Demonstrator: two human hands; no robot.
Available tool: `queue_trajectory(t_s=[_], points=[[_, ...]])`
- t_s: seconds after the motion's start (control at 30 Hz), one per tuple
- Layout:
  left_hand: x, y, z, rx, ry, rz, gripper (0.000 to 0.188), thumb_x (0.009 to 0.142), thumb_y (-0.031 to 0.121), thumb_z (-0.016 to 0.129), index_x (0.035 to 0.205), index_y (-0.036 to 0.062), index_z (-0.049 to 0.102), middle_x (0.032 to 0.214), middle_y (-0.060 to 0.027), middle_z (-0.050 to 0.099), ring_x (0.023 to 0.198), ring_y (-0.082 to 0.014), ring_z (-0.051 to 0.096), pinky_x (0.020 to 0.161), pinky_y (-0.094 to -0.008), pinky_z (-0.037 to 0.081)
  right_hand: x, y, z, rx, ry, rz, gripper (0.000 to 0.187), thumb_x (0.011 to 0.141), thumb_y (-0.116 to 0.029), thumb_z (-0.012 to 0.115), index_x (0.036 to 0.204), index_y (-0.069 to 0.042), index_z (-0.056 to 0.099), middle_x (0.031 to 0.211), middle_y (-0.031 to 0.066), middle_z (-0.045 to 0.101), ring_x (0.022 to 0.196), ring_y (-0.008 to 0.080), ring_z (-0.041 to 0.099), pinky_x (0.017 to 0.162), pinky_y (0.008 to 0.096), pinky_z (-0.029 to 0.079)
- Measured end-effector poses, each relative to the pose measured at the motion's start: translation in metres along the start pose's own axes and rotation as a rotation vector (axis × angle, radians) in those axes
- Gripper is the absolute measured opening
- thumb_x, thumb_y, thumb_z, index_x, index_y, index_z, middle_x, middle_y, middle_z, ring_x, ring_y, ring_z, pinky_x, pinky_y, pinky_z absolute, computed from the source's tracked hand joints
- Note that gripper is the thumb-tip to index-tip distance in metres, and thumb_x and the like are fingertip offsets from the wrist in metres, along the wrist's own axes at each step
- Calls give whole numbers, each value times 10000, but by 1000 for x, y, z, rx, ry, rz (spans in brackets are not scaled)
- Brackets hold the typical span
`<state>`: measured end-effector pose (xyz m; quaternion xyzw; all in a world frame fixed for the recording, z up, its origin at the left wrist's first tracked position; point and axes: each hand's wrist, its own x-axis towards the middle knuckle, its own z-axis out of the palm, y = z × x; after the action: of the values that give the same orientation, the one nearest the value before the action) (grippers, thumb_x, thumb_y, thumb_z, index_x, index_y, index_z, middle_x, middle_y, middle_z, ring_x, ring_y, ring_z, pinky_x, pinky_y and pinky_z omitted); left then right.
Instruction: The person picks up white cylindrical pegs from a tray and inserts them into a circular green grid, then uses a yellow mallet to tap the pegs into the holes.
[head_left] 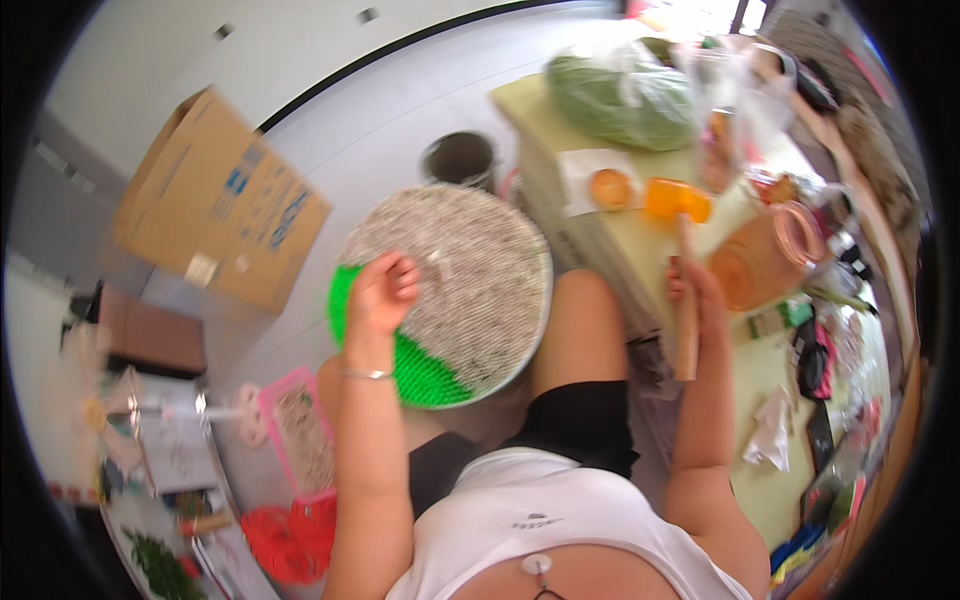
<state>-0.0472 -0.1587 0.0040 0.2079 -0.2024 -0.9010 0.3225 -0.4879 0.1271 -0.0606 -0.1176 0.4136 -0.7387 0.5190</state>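
While the left hand (382,292) is half-curled, whether empty I cannot tell, over the left side of the round gray-and-green disc (455,280), the right hand (708,302) grips a wooden stick (686,345) at the left side of the counter (640,240), near an orange piece (664,199).

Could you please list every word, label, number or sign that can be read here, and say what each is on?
None can be read with confidence.
Cardboard box: blue print, too blurred.
Pale label on that box: too small and blurred.
White top: small dark lettering, too small and blurred.
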Motion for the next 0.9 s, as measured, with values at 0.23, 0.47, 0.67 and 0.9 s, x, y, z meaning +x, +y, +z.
queue_trajectory(t_s=[0.23,0.47,0.67,0.9], points=[[-7,-4,25,1335,456,398,117,860,127,719,854,65,619,746,-40,568,634,-161,552,542,-318,459,-4,-7,19,-107,4,4,436,986,-263,585,1259,73,529,948,64,601,751,105,560,666,229,496],[5,-24,23,2093,486,587,155,844,140,725,845,45,602,896,-123,637,818,-323,622,707,-456,509,-3,-8,18,-102,32,-5,437,996,-262,576,1277,70,534,956,53,604,764,95,560,672,222,495],[-1,-3,17,690,231,242,149,887,65,642,1030,35,609,933,-74,637,659,-151,526,546,-295,430,-6,-11,21,-115,28,25,455,987,-285,586,1279,60,532,953,43,601,764,95,557,683,220,493],[-3,-6,31,337,127,116,192,919,128,651,1084,33,620,870,-80,618,637,-113,490,506,-205,368,-2,-10,20,-81,10,37,446,998,-267,576,1280,74,519,963,54,597,772,99,554,680,219,493]])
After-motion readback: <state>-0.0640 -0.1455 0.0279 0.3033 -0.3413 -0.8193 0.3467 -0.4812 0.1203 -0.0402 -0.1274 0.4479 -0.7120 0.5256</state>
